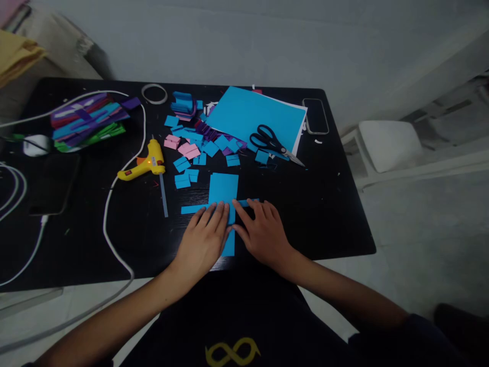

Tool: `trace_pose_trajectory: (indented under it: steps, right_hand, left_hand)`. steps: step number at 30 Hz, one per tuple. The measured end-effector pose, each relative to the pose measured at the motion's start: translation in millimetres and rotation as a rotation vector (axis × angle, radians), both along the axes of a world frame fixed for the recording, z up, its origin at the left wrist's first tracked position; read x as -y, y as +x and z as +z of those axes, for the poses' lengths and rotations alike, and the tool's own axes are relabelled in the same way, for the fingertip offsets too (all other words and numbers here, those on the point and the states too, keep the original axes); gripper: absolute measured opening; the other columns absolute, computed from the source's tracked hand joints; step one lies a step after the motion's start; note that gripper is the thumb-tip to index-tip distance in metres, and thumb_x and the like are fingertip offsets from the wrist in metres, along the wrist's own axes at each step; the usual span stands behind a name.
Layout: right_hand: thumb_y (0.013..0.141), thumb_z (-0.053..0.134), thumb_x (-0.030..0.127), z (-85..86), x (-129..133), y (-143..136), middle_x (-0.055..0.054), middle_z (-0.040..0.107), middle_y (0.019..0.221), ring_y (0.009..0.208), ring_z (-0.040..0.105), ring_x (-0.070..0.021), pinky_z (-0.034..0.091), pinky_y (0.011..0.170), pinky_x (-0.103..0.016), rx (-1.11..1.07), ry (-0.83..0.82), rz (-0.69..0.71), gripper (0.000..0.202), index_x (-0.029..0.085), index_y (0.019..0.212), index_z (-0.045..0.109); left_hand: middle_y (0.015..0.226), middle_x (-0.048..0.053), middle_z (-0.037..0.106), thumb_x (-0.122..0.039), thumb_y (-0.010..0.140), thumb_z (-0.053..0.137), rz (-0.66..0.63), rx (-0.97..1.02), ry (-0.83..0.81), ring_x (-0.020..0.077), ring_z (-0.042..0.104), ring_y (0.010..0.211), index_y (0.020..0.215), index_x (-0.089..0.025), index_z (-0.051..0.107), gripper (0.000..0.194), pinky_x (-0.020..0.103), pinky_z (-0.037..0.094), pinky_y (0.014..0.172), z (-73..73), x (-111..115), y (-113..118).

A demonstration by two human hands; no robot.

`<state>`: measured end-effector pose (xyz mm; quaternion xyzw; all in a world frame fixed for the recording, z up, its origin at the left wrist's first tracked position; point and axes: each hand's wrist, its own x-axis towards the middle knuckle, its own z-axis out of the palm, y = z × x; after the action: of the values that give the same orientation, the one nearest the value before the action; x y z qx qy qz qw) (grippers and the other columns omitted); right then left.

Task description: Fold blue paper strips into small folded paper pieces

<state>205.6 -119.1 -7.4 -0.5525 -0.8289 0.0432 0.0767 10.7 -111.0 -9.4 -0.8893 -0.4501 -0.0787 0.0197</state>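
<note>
A blue paper rectangle (224, 187) lies upright along my line of sight near the table's front edge. A narrow blue paper strip (193, 209) crosses it from left to right. My left hand (206, 232) lies flat, fingers stretched out, over the strip and the rectangle's left part. From the other side my right hand (263, 229) rests with its fingers spread, its index fingertip and thumb on the rectangle and other fingers at the strip's right end. Both hands press down without gripping. The middle of the strip is partly hidden under my fingers.
A yellow glue gun (147, 163) with a glue stick lies left, its white cable (110, 229) running to the front edge. Beyond are small folded paper pieces (190, 150), blue sheets (255, 114), black scissors (275, 142), phones (316, 116) and a strip bundle (89, 122).
</note>
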Motion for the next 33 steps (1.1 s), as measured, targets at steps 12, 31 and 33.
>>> trace_pose_trajectory:
  steps: [12,31,33]
  right_hand:
    - [0.109,0.044,0.041,-1.1,1.5,-4.3,-0.018,0.060,0.144,0.130,0.054,-0.0342,0.038,0.114,-0.056,0.047,-0.039,-0.021,0.052,0.025,0.158,0.047]
    - [0.108,0.047,0.039,-6.3,4.5,-4.4,-0.021,0.061,0.144,0.132,0.056,-0.0358,0.040,0.116,-0.058,-0.015,0.020,-0.020,0.054,0.010,0.153,0.050]
    - [0.107,0.049,0.038,-4.6,4.2,-4.7,-0.021,0.062,0.142,0.130,0.057,-0.0358,0.041,0.116,-0.058,-0.022,0.024,-0.022,0.053,0.010,0.152,0.051]
  left_hand:
    - [0.147,0.019,0.063,-0.029,0.108,0.042,0.040,0.027,-0.091,0.0342,0.060,0.133,0.152,-0.009,0.053,0.049,0.050,0.049,0.108,2.4,0.2,3.8]
    - [0.138,0.022,0.067,-0.033,0.105,0.052,0.049,0.030,0.038,0.0372,0.062,0.128,0.145,-0.001,0.056,0.051,0.053,0.045,0.112,-1.8,1.9,-8.8]
    - [0.137,0.022,0.068,-0.034,0.105,0.052,0.067,0.039,0.043,0.0372,0.063,0.127,0.143,-0.003,0.058,0.049,0.053,0.046,0.111,-0.8,2.5,-16.7]
